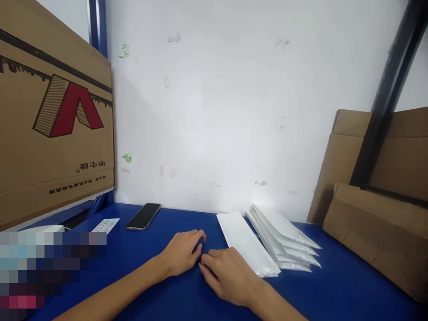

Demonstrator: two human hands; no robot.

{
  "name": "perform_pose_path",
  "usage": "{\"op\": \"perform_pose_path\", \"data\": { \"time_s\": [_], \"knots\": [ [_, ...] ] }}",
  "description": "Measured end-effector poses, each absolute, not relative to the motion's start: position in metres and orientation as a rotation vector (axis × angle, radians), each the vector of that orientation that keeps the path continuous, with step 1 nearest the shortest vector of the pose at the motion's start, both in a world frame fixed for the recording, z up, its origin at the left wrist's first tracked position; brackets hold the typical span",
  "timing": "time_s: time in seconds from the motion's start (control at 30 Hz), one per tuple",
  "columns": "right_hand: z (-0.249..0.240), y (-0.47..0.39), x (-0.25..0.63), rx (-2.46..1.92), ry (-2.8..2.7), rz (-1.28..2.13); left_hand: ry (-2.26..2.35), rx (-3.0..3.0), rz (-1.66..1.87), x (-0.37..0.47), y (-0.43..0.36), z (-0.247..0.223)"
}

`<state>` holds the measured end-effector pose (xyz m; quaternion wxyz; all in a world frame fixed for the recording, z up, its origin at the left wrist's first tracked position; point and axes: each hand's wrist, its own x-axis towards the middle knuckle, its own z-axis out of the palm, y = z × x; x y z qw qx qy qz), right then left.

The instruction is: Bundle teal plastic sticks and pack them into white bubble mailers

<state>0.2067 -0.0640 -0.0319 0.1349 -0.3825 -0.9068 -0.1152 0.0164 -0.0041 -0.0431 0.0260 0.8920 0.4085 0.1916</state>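
My left hand (183, 252) rests on the blue tabletop (157, 296), fingers loosely bent and a gap between thumb and fingertips. Nothing shows in it. Close by on its right, my right hand (230, 274) lies back-up with its fingers curled in together. No held thing is visible there, though the palm is hidden. Just beyond the right hand is a flat white packet (245, 240), its near left edge partly covered by that hand. To the right of the packet, several similar white packets (281, 236) lie in an overlapping, fanned pile.
A black-screened phone (143, 216) and a small printed card (106, 225) lie at the back left. A large cardboard box (60, 147) stands on the left. Brown cardboard (377, 232) leans along the right edge, beside a dark post (381, 102). A white wall (214, 111) closes the back.
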Motion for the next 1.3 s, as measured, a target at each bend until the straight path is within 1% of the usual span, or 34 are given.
{"op": "perform_pose_path", "data": {
  "time_s": [0.13, 0.27, 0.4, 0.5, 0.6, 0.67, 0.8, 1.07, 1.3],
  "knots": [
    [-0.035, -0.07, 0.205, -1.078, -2.65, -0.305, 1.11, 2.85, 0.516, 0.016, -0.008, -0.043],
    [-0.035, -0.074, 0.201, -1.046, -2.651, -0.285, 1.12, 2.879, 0.47, 0.015, -0.007, -0.044],
    [-0.022, -0.071, 0.209, -1.113, -2.562, -0.391, 1.128, 2.873, 0.441, 0.015, -0.009, -0.044],
    [-0.008, -0.059, 0.233, -1.309, -2.377, -0.532, 1.14, 2.839, 0.445, 0.015, -0.011, -0.041],
    [0.0, -0.042, 0.265, -1.693, -2.099, -0.654, 1.151, 2.81, 0.424, 0.015, -0.013, -0.038],
    [-0.001, -0.032, 0.284, -1.879, -2.067, -0.689, 1.15, 2.801, 0.423, 0.015, -0.014, -0.037],
    [-0.007, -0.023, 0.296, -1.882, -2.196, -0.678, 1.152, 2.789, 0.44, 0.015, -0.013, -0.038],
    [-0.012, -0.032, 0.269, -1.828, -2.185, -0.659, 1.163, 2.8, 0.408, 0.015, -0.013, -0.038],
    [-0.029, -0.037, 0.254, -1.925, -2.125, -0.476, 1.145, 2.811, 0.424, 0.016, -0.013, -0.038]
  ]
}}
